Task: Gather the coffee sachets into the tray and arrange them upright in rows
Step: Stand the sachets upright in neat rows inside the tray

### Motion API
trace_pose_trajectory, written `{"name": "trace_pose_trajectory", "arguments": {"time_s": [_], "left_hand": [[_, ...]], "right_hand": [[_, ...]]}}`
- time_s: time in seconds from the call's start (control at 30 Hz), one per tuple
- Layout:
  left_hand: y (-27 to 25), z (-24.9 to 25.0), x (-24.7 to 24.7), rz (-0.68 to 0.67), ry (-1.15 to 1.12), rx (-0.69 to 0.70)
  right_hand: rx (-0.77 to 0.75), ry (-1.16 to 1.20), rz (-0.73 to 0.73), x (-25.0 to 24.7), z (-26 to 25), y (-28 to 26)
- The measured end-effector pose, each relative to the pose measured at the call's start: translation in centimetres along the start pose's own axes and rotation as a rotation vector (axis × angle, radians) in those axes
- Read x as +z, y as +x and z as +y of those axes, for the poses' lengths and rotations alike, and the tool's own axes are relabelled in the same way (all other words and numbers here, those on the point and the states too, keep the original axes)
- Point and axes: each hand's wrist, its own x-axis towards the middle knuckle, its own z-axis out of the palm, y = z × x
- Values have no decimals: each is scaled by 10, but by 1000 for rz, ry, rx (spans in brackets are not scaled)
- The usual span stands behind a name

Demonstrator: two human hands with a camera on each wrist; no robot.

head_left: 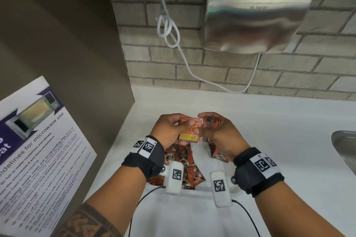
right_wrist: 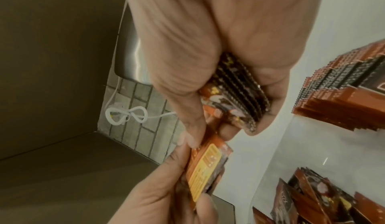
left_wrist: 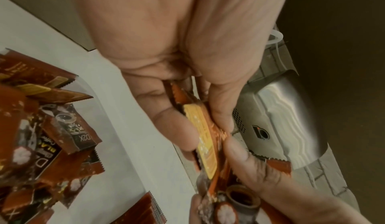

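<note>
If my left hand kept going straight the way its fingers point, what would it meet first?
Probably the right hand and its sachet stack: the left hand points right, its sachets nearly touching them. Depth unclear.

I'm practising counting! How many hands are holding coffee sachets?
2. The left hand grips yellow-labelled sachets above the tray; the right hand, beside it, grips an edge-on stack. Other sachets may be hidden under the wrists.
</note>
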Motion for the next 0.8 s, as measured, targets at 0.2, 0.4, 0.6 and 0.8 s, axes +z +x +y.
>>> {"name": "trace_pose_trajectory", "arguments": {"time_s": [0.2, 0.4, 0.6, 0.8], "left_hand": [[3, -4, 1, 145, -9, -5], [-2, 3, 16, -112, -91, 4], [2, 0, 3, 3, -97, -42], [4, -2, -3, 104, -32, -26]], "right_hand": [[-91, -60, 192, -3, 0, 2], [-166, -162, 61, 13, 3, -2], [-104, 20, -20, 10, 0, -2], [-166, 30, 218, 2, -4, 2]]}}
